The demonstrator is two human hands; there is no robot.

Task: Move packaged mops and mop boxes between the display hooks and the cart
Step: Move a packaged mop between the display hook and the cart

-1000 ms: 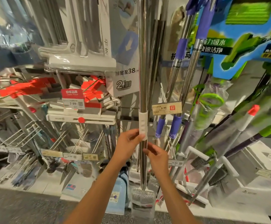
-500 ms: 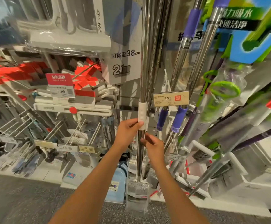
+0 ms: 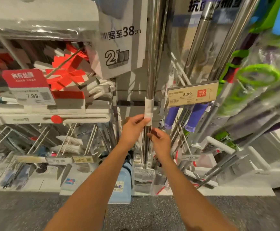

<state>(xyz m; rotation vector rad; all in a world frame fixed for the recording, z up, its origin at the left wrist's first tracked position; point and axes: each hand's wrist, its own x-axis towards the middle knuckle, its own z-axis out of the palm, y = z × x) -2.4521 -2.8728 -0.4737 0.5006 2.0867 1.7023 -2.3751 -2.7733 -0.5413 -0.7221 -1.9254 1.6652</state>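
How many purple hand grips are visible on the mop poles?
2. Both hang side by side right of centre, just below the 8.99 price tag: the left purple grip and the right purple grip. Packaging and poles crowd that side, so more may be hidden.

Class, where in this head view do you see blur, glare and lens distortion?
Head view: green mop packaging at right is smeared; glare streaks the steel mop pole that the left hand holds; wide-angle bending leans the edge poles; the 8.99 price tag stays readable.

Single head-worn wide-angle view, facing forward and down, close to hanging display hooks (image 3: 65, 144), floor (image 3: 19, 210) below
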